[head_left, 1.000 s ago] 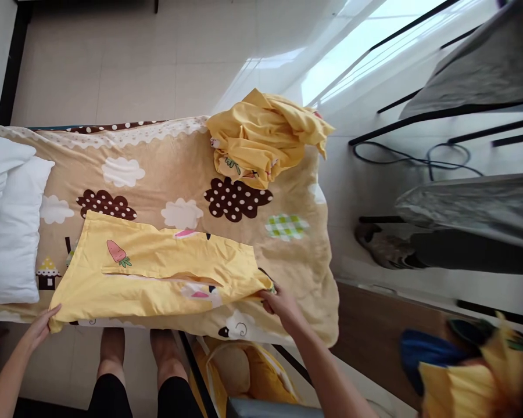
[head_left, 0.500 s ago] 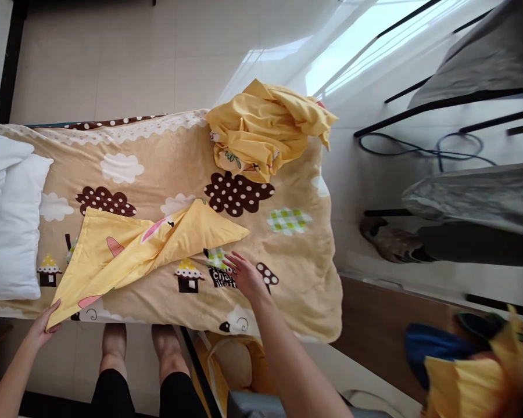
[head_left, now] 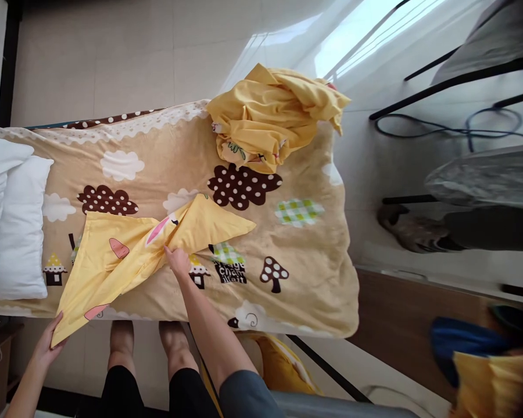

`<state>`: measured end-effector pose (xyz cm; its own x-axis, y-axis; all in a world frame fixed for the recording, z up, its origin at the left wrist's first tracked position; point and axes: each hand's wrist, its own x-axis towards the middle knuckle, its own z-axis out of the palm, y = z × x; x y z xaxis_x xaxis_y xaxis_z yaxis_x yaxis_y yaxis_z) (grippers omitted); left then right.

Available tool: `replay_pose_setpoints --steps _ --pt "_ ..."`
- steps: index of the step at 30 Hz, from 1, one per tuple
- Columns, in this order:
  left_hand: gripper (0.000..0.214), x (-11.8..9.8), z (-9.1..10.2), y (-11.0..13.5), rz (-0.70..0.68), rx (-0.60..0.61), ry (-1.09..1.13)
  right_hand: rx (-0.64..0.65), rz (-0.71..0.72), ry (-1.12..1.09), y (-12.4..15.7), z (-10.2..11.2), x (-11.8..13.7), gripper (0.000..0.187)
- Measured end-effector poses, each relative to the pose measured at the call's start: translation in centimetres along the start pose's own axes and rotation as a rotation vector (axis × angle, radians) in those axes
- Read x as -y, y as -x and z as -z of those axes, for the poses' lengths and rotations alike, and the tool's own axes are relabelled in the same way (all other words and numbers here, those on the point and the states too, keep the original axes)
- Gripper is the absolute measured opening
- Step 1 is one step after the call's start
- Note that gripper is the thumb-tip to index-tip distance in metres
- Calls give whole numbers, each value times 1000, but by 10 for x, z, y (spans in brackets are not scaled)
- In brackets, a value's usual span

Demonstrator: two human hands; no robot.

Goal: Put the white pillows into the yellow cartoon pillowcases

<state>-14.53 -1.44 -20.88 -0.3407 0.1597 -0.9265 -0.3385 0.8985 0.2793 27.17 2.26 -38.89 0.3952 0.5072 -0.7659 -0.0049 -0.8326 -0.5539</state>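
Note:
A yellow pillowcase (head_left: 126, 255) with carrot and rabbit prints lies partly folded on the tan cartoon blanket (head_left: 165, 162). My left hand (head_left: 52, 342) pinches its near left corner at the bed's front edge. My right hand (head_left: 177, 261) reaches across and grips the folded edge near the cloth's middle, fingers closed on the fabric. The far right corner of the pillowcase lies flopped over toward the middle.
A crumpled yellow cloth pile (head_left: 270, 116) sits at the blanket's far right. White pillows (head_left: 13, 226) lie at the left. My bare feet (head_left: 148, 342) stand below the bed edge. Cables (head_left: 444, 125) and shoes (head_left: 412, 229) lie on the floor at right.
My right hand let go of the pillowcase's right corner after flipping it inward, then moved left and took hold of the fold near the middle. My left hand kept its corner.

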Motion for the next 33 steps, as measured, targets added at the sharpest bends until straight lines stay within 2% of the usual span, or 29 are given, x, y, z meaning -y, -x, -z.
replay_pose_setpoints --steps 2,5,10,13,15,16,18,22,24,26,28,33 --pt "28 -5 -1 3 -15 -30 25 23 -48 -35 -2 9 -1 31" --pt "31 -12 -4 3 -41 -55 91 59 -60 -137 7 43 -14 30" --pt "28 -10 -9 -3 -2 -91 176 -3 -54 -251 66 105 -60 45" --pt "19 -5 -6 -6 31 -80 170 -109 -59 -203 98 121 -84 45" --pt "10 0 0 -8 31 -41 146 -198 -27 -152 106 121 -89 45" --pt "7 2 4 -8 30 -12 130 -228 4 -126 105 117 -85 44" --pt "15 6 11 -9 15 40 107 -224 99 -64 95 104 -67 41" --pt "20 12 20 -10 -43 24 98 -59 347 151 48 74 -1 26" --pt "18 13 22 -10 -56 5 102 -29 429 296 20 68 33 23" --pt "18 13 22 -9 -66 -2 113 -53 458 446 -4 74 57 22" --pt "18 12 21 -8 -79 -2 123 -94 461 587 -20 89 69 22" --pt "18 16 13 -7 -69 -22 148 -126 502 849 -24 132 64 26"
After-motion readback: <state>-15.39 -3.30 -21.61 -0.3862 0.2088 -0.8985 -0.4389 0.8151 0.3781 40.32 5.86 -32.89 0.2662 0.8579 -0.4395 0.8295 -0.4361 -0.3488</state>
